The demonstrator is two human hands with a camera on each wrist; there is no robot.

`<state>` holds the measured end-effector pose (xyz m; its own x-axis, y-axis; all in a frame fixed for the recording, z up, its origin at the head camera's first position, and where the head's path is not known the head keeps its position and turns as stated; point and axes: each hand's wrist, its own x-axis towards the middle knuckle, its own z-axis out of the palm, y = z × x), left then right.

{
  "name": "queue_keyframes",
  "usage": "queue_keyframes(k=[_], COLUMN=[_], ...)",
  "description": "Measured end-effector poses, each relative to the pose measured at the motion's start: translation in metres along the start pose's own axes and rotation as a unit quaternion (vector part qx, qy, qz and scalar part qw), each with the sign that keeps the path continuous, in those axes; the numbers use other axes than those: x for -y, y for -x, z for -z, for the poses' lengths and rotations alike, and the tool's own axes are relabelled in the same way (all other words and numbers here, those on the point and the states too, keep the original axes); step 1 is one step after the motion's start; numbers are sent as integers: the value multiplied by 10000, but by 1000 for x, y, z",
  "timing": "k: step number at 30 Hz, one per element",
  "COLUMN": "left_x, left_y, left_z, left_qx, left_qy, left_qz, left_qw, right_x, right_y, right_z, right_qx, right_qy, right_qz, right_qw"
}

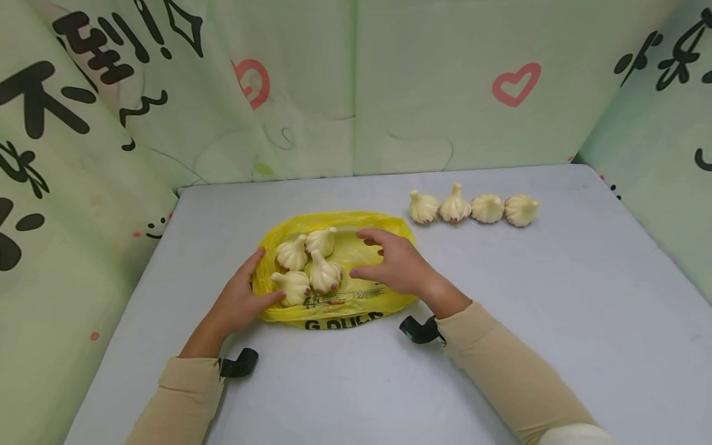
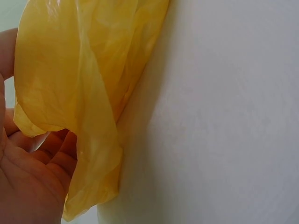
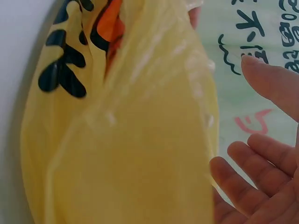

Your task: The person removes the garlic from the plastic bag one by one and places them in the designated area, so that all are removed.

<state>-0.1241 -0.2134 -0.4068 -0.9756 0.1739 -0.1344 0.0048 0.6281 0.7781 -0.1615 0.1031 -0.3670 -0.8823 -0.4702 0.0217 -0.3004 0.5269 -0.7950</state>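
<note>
A yellow plastic bag (image 1: 356, 303) lies on the table with its mouth spread wide. Inside, toward its left side, sit several garlic bulbs (image 1: 325, 273). My left hand (image 1: 236, 303) holds the bag's left edge, thumb over the rim and fingers outside; in the left wrist view the yellow plastic (image 2: 93, 60) hangs between thumb and fingers. Over the right part of the opening is my right hand (image 1: 397, 262), fingers spread and nothing in it. The right wrist view shows that hand (image 3: 266, 182) beside the bag's wall (image 3: 135, 154), thumb apart from the fingers.
Several more garlic bulbs (image 1: 487, 209) stand in a row at the back right of the pale table (image 1: 345, 395). Green printed curtains (image 1: 434, 111) enclose the back and sides. A black wrist mount (image 1: 239, 363) juts from each sleeve.
</note>
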Motion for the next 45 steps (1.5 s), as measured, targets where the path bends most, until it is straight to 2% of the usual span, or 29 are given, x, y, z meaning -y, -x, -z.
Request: queue_keyframes(k=[15,27,45], left_x=[1,0,-1], left_y=[1,1,0], left_z=[0,-1,0], left_qx=[-7,-5,6], left_qy=[15,19,-77], left_qz=[-3,16,3], left_qw=[10000,10000,10000], right_x=[12,13,11], right_y=[-9,-13,-18], right_z=[-34,-47,-54], right_qx=[420,681,577], right_qy=[229,413,560], right_qz=[-301,-469,-374], right_qw=[9984,9957,9961])
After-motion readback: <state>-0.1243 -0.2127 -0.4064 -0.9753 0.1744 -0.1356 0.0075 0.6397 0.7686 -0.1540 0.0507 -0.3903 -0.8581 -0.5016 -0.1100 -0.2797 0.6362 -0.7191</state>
